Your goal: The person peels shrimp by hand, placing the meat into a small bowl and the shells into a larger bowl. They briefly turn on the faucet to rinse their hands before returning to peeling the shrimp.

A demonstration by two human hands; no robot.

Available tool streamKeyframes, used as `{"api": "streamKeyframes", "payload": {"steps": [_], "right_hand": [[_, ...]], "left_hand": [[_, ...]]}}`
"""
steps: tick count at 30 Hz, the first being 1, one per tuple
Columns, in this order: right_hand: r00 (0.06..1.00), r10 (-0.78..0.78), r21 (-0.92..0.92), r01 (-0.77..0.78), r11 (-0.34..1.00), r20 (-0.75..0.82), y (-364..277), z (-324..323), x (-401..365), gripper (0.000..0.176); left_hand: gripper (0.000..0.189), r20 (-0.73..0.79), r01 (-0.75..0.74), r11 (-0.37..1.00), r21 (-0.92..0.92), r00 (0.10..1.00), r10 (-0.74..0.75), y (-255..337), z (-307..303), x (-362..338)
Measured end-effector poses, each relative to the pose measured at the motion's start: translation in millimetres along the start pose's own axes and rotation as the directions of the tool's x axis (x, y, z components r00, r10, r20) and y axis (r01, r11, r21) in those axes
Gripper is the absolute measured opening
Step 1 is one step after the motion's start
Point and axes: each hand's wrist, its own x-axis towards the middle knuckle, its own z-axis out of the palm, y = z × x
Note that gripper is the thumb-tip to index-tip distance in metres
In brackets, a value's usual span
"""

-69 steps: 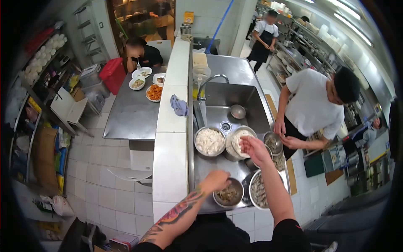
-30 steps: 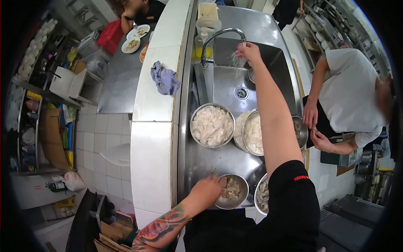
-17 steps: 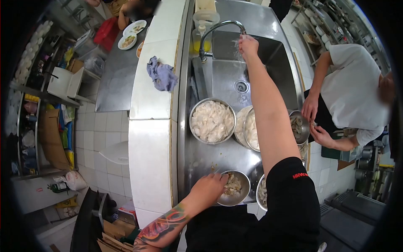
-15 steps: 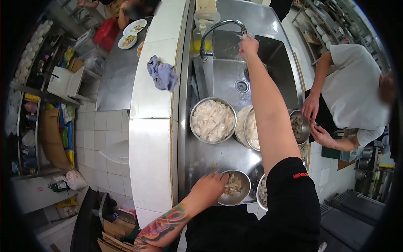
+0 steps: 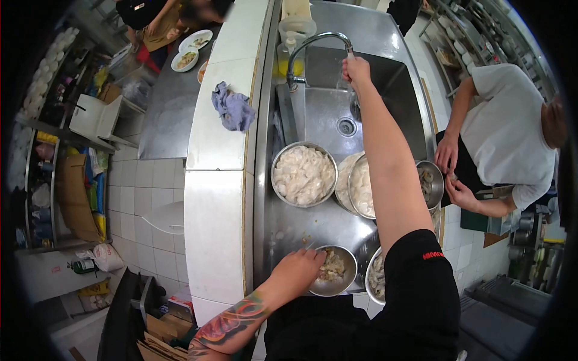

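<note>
Faucet [image 5: 325, 34] arching lengthwise rightward, tip down — right hand [image 5: 356, 72] there, fingers curled together, left hand [image 5: 296, 271] at bowl [image 5: 347, 283] — grip unclear

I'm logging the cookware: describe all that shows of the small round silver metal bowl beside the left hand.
The small round silver metal bowl looks shiny and thin-rimmed. It sits upright near the front edge of the silver metal counter, partly filled with pale, brownish pieces. The bare left hand overlaps its left rim, probably touching it.
</note>
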Motion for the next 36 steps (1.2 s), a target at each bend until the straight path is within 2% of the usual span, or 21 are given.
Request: {"api": "streamKeyframes", "payload": {"steps": [2,5,7,11,13,14,16,17,18,20,21,23,24,26,27,28,30,31,33,34,36], "right_hand": [[1.0,0.019,0.03,-0.018,0.999,-0.003,1.9,2.6,4.7,0.021],[0.987,0.141,0.263,-0.155,0.952,0.071,10.4,-2.1,14.1,0.026],[0.97,0.182,0.626,-0.243,0.741,0.161,21.6,-11.8,24.4,0.024],[0.961,0.265,0.687,-0.241,0.686,0.073,29.8,-11.5,34.5,0.026],[0.941,0.267,0.687,-0.333,0.646,0.205,22.0,-11.9,18.0,0.028],[0.941,0.269,0.685,-0.335,0.647,0.206,11.3,-12.7,6.3,0.028],[0.901,0.287,0.579,-0.43,0.693,0.326,-21.2,-11.8,-24.7,0.027],[0.901,0.287,0.574,-0.43,0.696,0.327,-36.6,-11.2,-40.0,0.027],[0.881,0.268,0.458,-0.438,0.774,0.39,-52.5,-10.5,-56.0,0.028],[0.854,0.259,0.327,-0.429,0.842,0.452,-80.1,-5.8,-93.7,0.028],[0.864,0.224,0.159,-0.324,0.933,0.451,-91.0,-0.5,-116.8,0.03],[0.825,0.16,-0.2,-0.059,0.978,0.542,-90.2,0.6,-143.2,0.034],[0.831,0.168,-0.205,-0.066,0.976,0.53,-83.2,-1.1,-153.6,0.034],[0.845,-0.01,-0.28,0.188,0.941,0.534,-67.8,-5.2,-167.3,0.039],[0.81,-0.211,-0.249,0.398,0.883,0.548,-36.6,-13.0,-145.9,0.041],[0.81,-0.211,-0.252,0.4,0.881,0.548,-33.9,-18.5,-141.0,0.041],[0.729,-0.337,-0.322,0.602,0.731,0.596,-32.8,-24.5,-134.2,0.038],[0.727,-0.336,-0.319,0.601,0.732,0.599,-31.9,-26.6,-126.1,0.038],[0.878,0.002,-0.333,0.18,0.926,0.478,-35.3,-31.0,-100.7,0.033],[0.912,-0.023,-0.2,0.115,0.973,0.41,-20.9,-39.1,-75.2,0.03],[0.937,-0.031,-0.056,0.053,0.997,0.349,-7.6,-44.1,-39.2,0.028]], "left_hand": [[0.044,-0.014,-0.001,1.0,0.002,1.0,0.001,1.3,-2.5,0.1],[0.042,-0.117,-0.074,0.993,-0.095,0.991,0.063,6.0,-12.3,1.6],[0.039,-0.215,-0.2,0.939,-0.279,0.966,0.142,13.5,-28.0,3.5],[0.039,-0.243,-0.16,0.935,-0.317,0.966,0.083,26.6,-69.8,13.0],[0.039,-0.446,-0.275,0.953,-0.126,0.874,0.193,10.4,-90.2,41.6],[0.036,-0.46,-0.187,0.974,-0.125,0.881,0.11,-0.6,-104.5,66.1],[0.033,-0.581,-0.162,0.966,-0.202,0.814,0.015,-44.3,-126.3,139.8],[0.031,-0.549,-0.088,0.903,-0.42,0.817,-0.176,-70.5,-129.7,184.2],[0.028,-0.515,-0.061,0.799,-0.599,0.793,-0.326,-93.6,-134.7,229.0],[0.021,-0.318,-0.103,0.411,-0.906,0.805,-0.501,-115.1,-148.5,291.1],[0.021,-0.319,-0.108,0.404,-0.908,0.803,-0.503,-115.1,-150.2,312.5],[0.013,-0.405,-0.355,0.195,-0.914,0.793,-0.455,-113.7,-145.4,347.6],[0.013,-0.394,-0.348,0.186,-0.919,0.801,-0.45,-117.7,-144.6,362.4],[0.029,-0.426,-0.352,0.249,-0.902,0.636,-0.643,-124.0,-145.4,385.5],[0.031,-0.343,-0.289,0.198,-0.937,0.647,-0.681,-121.4,-152.3,384.6],[0.031,-0.343,-0.291,0.196,-0.936,0.648,-0.68,-107.5,-159.1,372.6],[0.034,-0.43,0.044,0.596,-0.802,0.651,-0.625,-79.8,-168.2,343.1],[0.034,-0.43,0.046,0.595,-0.802,0.647,-0.629,-85.8,-164.5,343.8],[0.03,-0.518,0.162,0.826,-0.54,0.71,-0.478,-101.0,-153.4,346.3],[0.03,-0.524,0.165,0.826,-0.539,0.702,-0.482,-108.4,-147.6,345.7],[0.031,-0.574,-0.11,0.838,-0.534,0.775,-0.264,-118.9,-129.9,341.0]]}}
